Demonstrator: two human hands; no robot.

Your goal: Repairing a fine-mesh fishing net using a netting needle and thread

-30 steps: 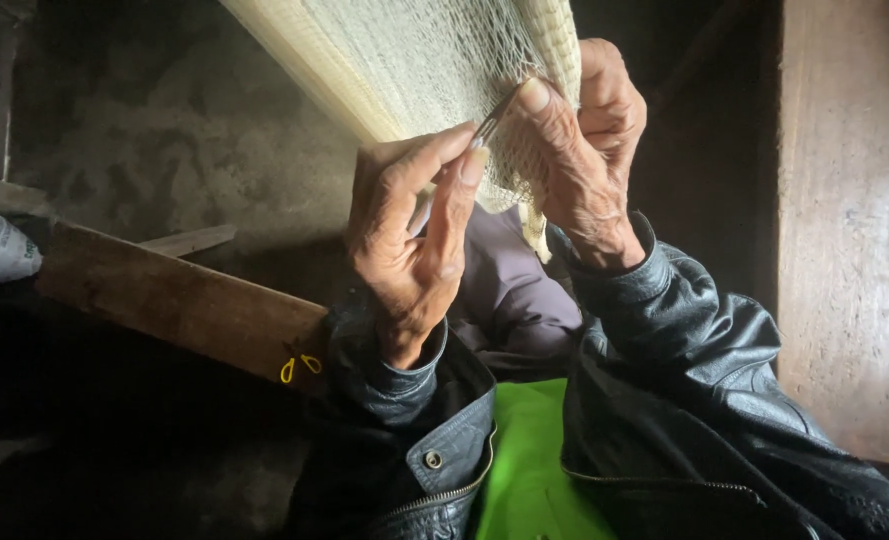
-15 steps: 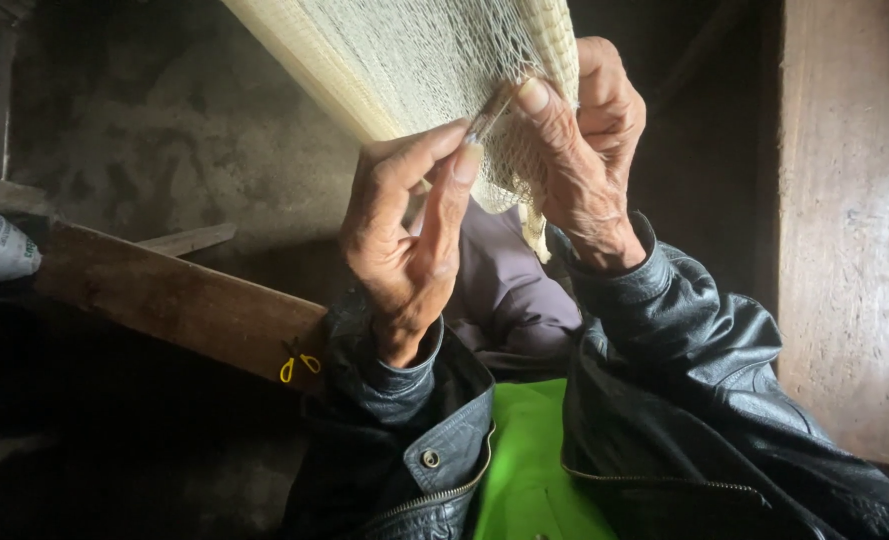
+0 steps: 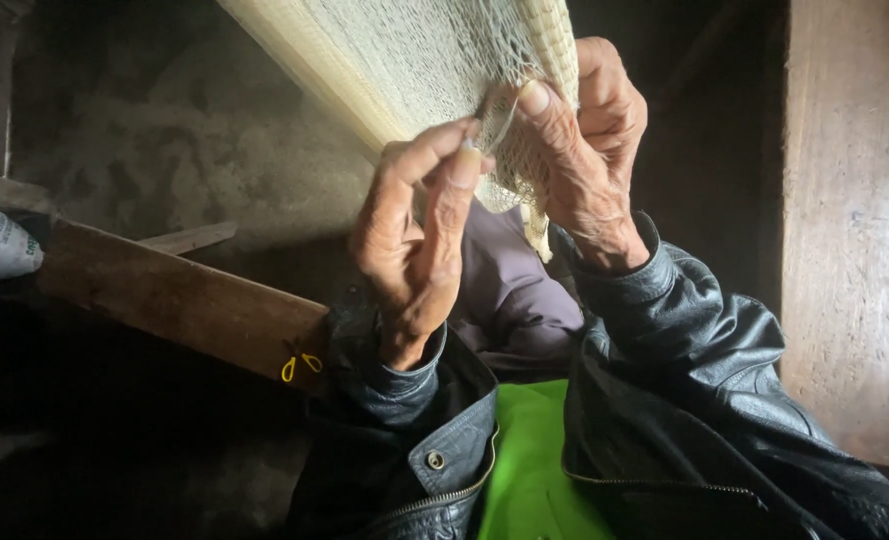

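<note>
Both hands up at centre top of frame, working w/ pale mesh netting (image 3: 435,60) that hangs from upper middle. My left hand (image 3: 415,240) pinches a thin strand at the net's lower edge btwn thumb & forefinger. My right hand (image 3: 585,150) grips the bunched net edge, fingers curled round it. Brown wooden plank (image 3: 175,300) runs across left of frame; wooden post (image 3: 845,230) at right.

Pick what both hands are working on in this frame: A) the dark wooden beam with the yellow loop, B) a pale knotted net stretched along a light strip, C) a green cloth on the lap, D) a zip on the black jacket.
B: the left hand and right hand both pinch the pale net at its lower edge, away from beam, cloth and zip.
</note>
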